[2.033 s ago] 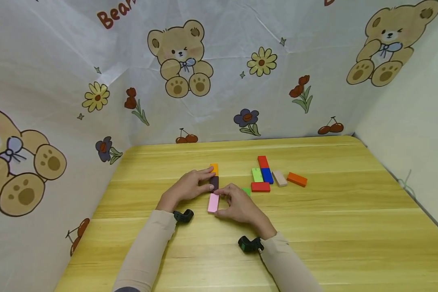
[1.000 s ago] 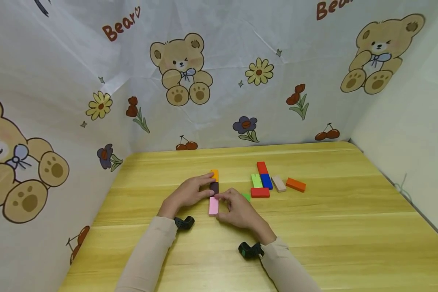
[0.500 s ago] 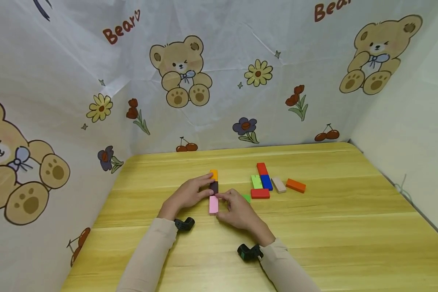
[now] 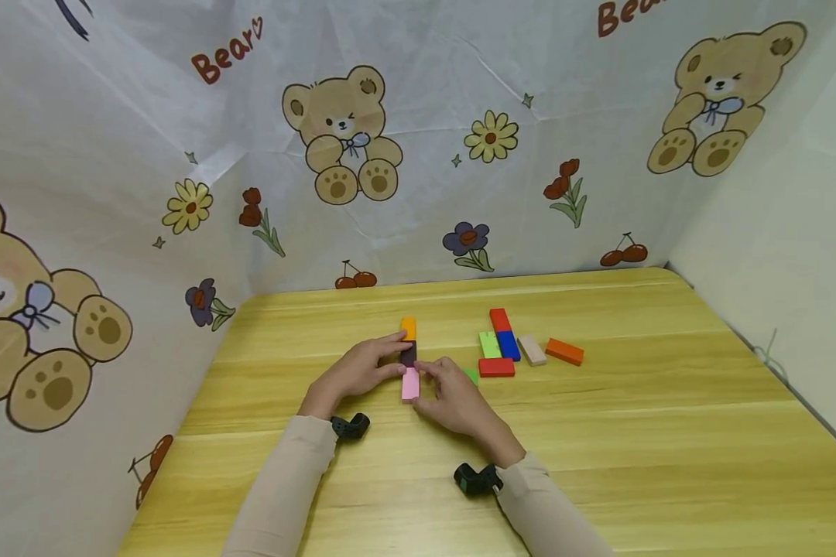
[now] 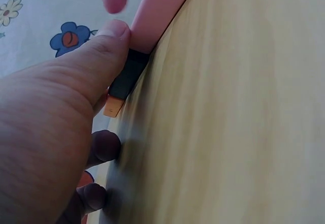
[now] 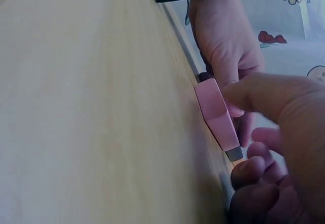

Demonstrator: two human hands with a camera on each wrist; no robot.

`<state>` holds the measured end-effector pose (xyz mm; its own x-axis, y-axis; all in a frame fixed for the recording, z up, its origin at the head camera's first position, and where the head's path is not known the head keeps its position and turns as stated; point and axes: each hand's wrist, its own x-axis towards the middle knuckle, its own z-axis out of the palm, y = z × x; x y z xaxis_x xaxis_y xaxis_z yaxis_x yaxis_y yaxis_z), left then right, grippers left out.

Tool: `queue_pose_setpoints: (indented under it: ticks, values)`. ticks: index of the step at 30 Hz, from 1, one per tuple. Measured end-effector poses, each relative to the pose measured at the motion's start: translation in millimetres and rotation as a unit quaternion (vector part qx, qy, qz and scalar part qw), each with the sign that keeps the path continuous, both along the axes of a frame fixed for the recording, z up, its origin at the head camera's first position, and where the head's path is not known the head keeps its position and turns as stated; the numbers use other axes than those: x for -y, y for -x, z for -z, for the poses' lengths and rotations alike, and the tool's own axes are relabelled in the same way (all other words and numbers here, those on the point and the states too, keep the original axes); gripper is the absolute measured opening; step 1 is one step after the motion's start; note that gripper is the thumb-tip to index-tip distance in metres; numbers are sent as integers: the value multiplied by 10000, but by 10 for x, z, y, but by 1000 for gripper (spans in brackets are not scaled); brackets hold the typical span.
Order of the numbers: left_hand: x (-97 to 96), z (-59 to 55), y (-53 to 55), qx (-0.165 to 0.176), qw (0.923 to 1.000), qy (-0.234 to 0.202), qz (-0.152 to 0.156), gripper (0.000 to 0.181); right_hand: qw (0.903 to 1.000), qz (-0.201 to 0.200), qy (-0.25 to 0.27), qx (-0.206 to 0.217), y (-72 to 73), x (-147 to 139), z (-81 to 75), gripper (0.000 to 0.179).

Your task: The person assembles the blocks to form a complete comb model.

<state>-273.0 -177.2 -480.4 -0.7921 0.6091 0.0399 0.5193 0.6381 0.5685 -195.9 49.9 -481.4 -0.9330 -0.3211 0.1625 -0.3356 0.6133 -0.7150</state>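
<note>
A row of three flat blocks runs away from me in the head view: an orange block (image 4: 408, 328), a black block (image 4: 408, 356) and a pink block (image 4: 410, 384) nearest. Their ends meet in the left wrist view. My left hand (image 4: 355, 373) rests along the row's left side, its fingers over the black block near the orange one and its thumb by the black and pink joint. My right hand (image 4: 455, 398) pinches the pink block from the right, index finger at its far corner and thumb near its near end. The right hand partly hides a green block (image 4: 471, 377).
Right of the hands lie a red block (image 4: 496, 367), a light green block (image 4: 490, 345), a blue block (image 4: 508, 346) and another red block (image 4: 499, 319), close together. A beige block (image 4: 532, 350) and a dark orange block (image 4: 565, 351) lie farther right on the wooden table (image 4: 634, 464).
The row of blocks has slid slightly away from me. The pink block, tilted earlier, now lies straighter, in line with the black one. Both hands have stayed nearly in place; the camera tilted upward.
</note>
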Motion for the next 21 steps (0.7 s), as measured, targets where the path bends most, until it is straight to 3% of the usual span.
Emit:
queue_pose_setpoints:
  ticks: [5, 11, 21]
  values:
    - [-13, -2, -15, -12, 10000, 36, -62, 53, 9945, 593, 861, 45, 7, -44, -55, 56]
    - [-25, -22, -35, 44, 9997, 153, -189, 53, 9744, 1371, 1761, -284, -9, -179, -123, 48]
    - [-46, -50, -49, 146, 9992, 227, -281, 56, 9666, 1702, 1917, -43, -96, -540, -83, 39]
